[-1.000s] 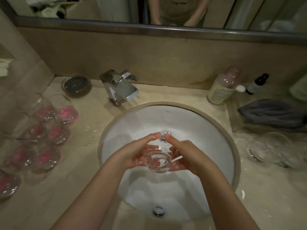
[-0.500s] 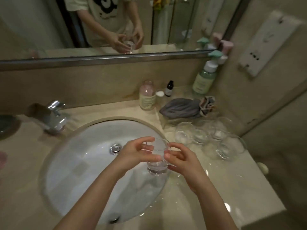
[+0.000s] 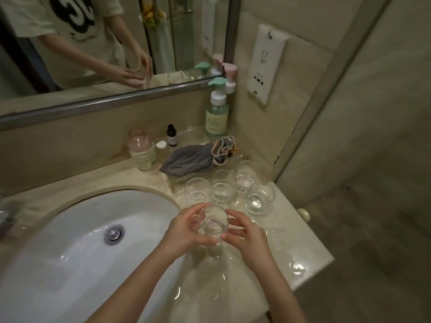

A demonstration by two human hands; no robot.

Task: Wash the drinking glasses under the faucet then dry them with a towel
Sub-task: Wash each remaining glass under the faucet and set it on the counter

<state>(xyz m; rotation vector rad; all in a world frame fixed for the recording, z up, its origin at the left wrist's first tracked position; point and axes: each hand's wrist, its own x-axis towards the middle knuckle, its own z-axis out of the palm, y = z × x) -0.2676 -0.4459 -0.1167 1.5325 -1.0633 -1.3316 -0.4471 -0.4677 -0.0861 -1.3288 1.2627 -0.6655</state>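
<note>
head: left hand and right hand both cupped round one glass, upright, above the counter just right of the sink, near four standing glasses. Risk: wet glass slips, or clips a neighbour when set down; grey towel untouched

mirror above backsplash | green pump bottle in corner | pink pump bottle behind it | small dark dropper bottle | pink-capped clear bottle | white wall panel right
</note>
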